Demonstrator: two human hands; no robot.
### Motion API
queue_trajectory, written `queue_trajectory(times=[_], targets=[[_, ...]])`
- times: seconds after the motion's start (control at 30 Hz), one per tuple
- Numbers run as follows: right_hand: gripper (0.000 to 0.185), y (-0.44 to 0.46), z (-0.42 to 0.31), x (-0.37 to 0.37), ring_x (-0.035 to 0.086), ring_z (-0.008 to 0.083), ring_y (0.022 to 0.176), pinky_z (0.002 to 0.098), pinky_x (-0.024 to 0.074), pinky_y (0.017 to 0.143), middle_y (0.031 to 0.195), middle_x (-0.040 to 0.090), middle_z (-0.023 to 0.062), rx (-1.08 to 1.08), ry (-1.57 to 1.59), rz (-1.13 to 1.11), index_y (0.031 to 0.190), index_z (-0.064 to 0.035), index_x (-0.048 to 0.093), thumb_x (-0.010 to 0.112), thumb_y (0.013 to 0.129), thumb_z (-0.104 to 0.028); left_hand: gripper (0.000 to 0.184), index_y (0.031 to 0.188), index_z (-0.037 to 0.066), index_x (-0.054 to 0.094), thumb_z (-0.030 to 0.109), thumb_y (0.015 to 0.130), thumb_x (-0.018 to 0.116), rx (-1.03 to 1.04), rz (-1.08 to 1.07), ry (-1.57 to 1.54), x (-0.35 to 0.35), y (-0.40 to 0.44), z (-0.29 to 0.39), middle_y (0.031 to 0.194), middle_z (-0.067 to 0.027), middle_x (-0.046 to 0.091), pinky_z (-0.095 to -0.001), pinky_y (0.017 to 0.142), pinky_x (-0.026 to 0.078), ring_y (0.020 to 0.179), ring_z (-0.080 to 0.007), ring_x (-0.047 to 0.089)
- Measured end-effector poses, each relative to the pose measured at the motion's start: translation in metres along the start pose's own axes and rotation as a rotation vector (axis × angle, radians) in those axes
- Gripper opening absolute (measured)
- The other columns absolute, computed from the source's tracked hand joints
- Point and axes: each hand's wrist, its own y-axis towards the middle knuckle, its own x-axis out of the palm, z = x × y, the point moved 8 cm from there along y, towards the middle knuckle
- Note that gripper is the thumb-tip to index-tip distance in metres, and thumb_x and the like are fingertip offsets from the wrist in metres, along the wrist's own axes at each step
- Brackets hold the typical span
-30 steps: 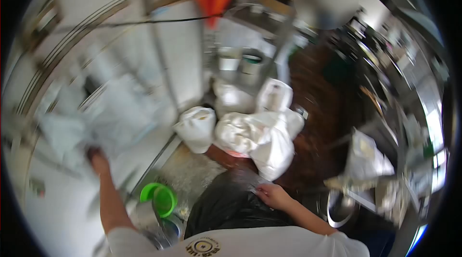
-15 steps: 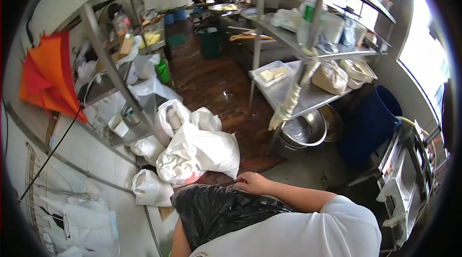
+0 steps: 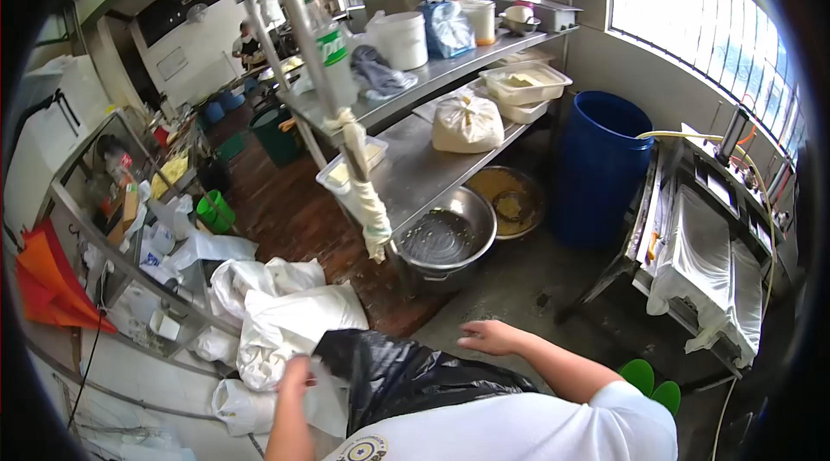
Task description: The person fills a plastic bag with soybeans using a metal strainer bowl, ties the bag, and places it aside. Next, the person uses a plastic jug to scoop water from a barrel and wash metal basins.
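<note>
My right hand point(image 3: 488, 337) is held out over the grey floor with its fingers loosely stretched and nothing in them. It is apart from the black plastic sheet point(image 3: 406, 379) that covers my front. My left hand point(image 3: 298, 375) is blurred, in front of the large white sack point(image 3: 298, 323). A pale, see-through patch shows beside that hand; I cannot make out whether the fingers hold it. A smaller white bag point(image 3: 242, 405) stands on the floor to the left of this hand.
Ahead stands a metal shelf point(image 3: 406, 180) carrying a tied bag point(image 3: 467, 122) and tubs. Beneath it are a steel bowl point(image 3: 445, 232) and a brown-filled basin point(image 3: 510, 202). A blue barrel point(image 3: 601, 167) and a plastic-draped rack point(image 3: 705, 262) stand right. A person point(image 3: 248, 46) is far back.
My view has swung to the right. My right hand has come away from the edge of the black plastic and the sack. My left hand has come into view by the white sack.
</note>
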Motion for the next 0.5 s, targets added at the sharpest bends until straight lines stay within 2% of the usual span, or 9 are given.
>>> queue_trajectory(times=[0.03,0.1,0.13,0.23,0.27,0.3,0.37,0.43,0.5], targets=[[0.060,-0.018,0.034,-0.016,0.068,0.0309,0.115,0.0400,0.0525,0.101,0.128,0.070,0.0194,0.089,0.006,0.074,0.138,-0.0034,0.062,0.066,0.098,-0.047,0.032,0.121,0.010,0.061,0.029,0.096,0.056,0.035,0.101,-0.322,-0.033,0.010,-0.004,0.098,-0.0088,0.067,-0.0422,0.058,0.056,0.082,-0.0252,0.069],[0.056,-0.050,0.081,-0.041,0.069,0.0268,0.107,0.0387,0.0544,0.096,0.123,0.071,0.0165,0.214,0.104,0.167,0.135,-0.0029,0.064,0.066,0.098,-0.046,0.025,0.107,0.009,0.063,0.030,0.095,0.057,0.237,0.269,-0.573,-0.051,-0.013,0.042,0.087,-0.0066,0.067,-0.0355,0.051,0.053,0.070,-0.0221,0.069],[0.053,-0.063,0.102,-0.053,0.070,0.0228,0.100,0.0374,0.0563,0.091,0.118,0.073,0.0137,0.330,0.215,0.247,0.131,-0.0024,0.066,0.066,0.099,-0.044,0.015,0.095,0.009,0.065,0.020,0.090,0.056,0.247,0.313,-0.612,-0.044,-0.027,0.072,0.086,-0.0047,0.065,-0.0367,0.054,0.052,0.074,-0.0197,0.067],[0.049,-0.051,0.112,-0.061,0.068,0.0177,0.092,0.0358,0.0575,0.086,0.110,0.073,0.0092,0.335,0.573,0.354,0.128,-0.0022,0.067,0.065,0.101,-0.043,0.013,0.079,0.012,0.063,0.021,0.088,0.060,0.557,0.205,-0.296,0.074,-0.017,0.150,0.073,-0.0010,0.057,-0.0381,0.053,0.041,0.063,-0.0133,0.054],[0.049,-0.038,0.106,-0.059,0.069,0.0188,0.095,0.0360,0.0572,0.087,0.109,0.072,0.0093,0.325,0.725,0.294,0.128,-0.0010,0.067,0.063,0.102,-0.043,0.022,0.073,0.010,0.063,0.024,0.089,0.062,0.424,-0.017,-0.095,0.149,-0.020,0.171,0.066,-0.0029,0.055,-0.0404,0.058,0.044,0.063,-0.0154,0.055],[0.048,-0.026,0.100,-0.057,0.069,0.0181,0.096,0.0354,0.0568,0.087,0.110,0.072,0.0094,0.336,0.880,0.298,0.127,-0.0005,0.067,0.061,0.104,-0.043,0.030,0.071,0.005,0.066,0.027,0.091,0.062,0.821,-0.107,0.521,0.237,-0.031,0.201,0.061,-0.0079,0.056,-0.0411,0.059,0.046,0.061,-0.0179,0.055],[0.047,0.001,0.095,-0.058,0.069,0.0173,0.098,0.0348,0.0564,0.087,0.110,0.072,0.0094,0.360,1.039,0.312,0.126,0.0000,0.067,0.059,0.105,-0.042,0.029,0.082,0.001,0.071,0.028,0.089,0.063,0.788,-0.747,0.624,0.377,-0.162,0.239,0.079,-0.0194,0.071,-0.0439,0.067,0.053,0.070,-0.0285,0.067],[0.036,0.025,0.072,-0.046,0.070,0.0164,0.094,0.0339,0.0578,0.080,0.107,0.073,0.0084,0.309,1.627,-0.157,0.118,-0.0007,0.068,0.065,0.103,-0.034,0.027,0.095,-0.001,0.071,0.024,0.088,0.065,1.061,-1.067,0.715,0.457,-0.256,0.251,0.089,-0.0221,0.074,-0.0460,0.082,0.054,0.084,-0.0338,0.071],[0.023,0.024,0.064,-0.106,0.069,0.0163,0.091,0.0344,0.0580,0.079,0.103,0.072,0.0080,0.081,1.349,0.032,0.114,-0.0008,0.068,0.066,0.102,-0.020,0.023,0.099,-0.001,0.071,0.019,0.090,0.065,1.163,-1.252,0.665,0.495,-0.270,0.248,0.093,-0.0212,0.074,-0.0433,0.084,0.053,0.087,-0.0311,0.070]])
